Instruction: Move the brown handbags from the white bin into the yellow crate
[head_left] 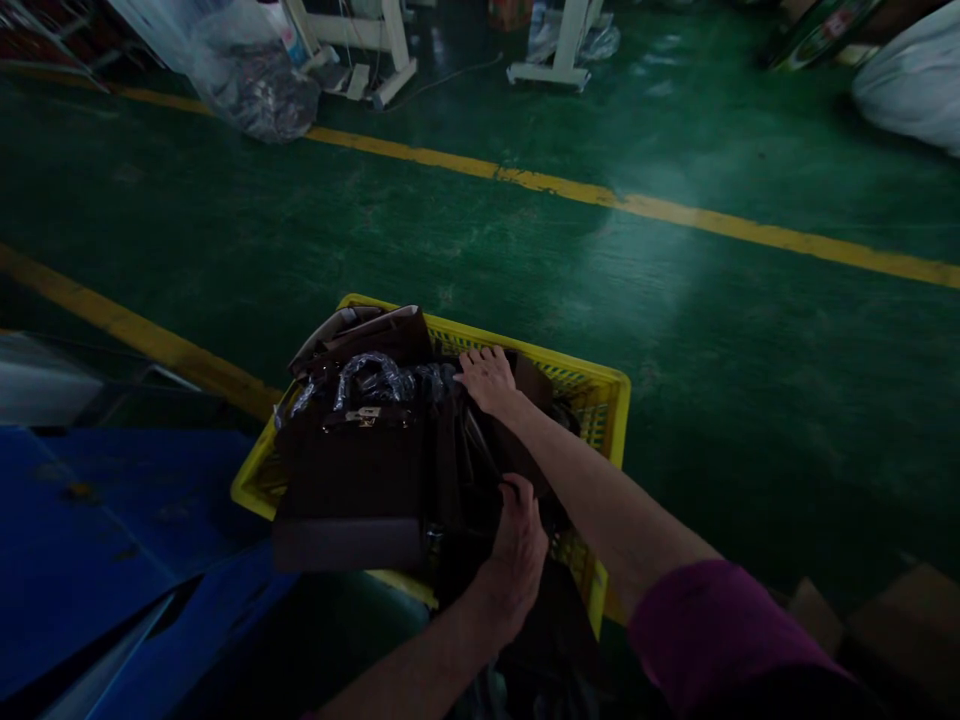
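Dark brown handbags fill a yellow plastic basket [619, 400] on the floor. One handbag [352, 480] lies at the left, with a metal clasp and plastic-wrapped handles. My right hand [487, 378] reaches over the far side of the basket, its fingers spread on top of a dark bag [532, 385]. Nearer to me, my left hand [519, 550] has its fingers curled around the edge of another dark handbag [472, 480] in the middle. Low light hides the details between the bags, and part of that handbag is behind my hands.
A blue surface [97, 530] stands close on the left. Yellow lines [450, 160] cross the green floor [712, 330]. A filled clear plastic bag [262, 90] and white machine legs [562, 50] are farther off. Cardboard [900, 620] lies at the lower right.
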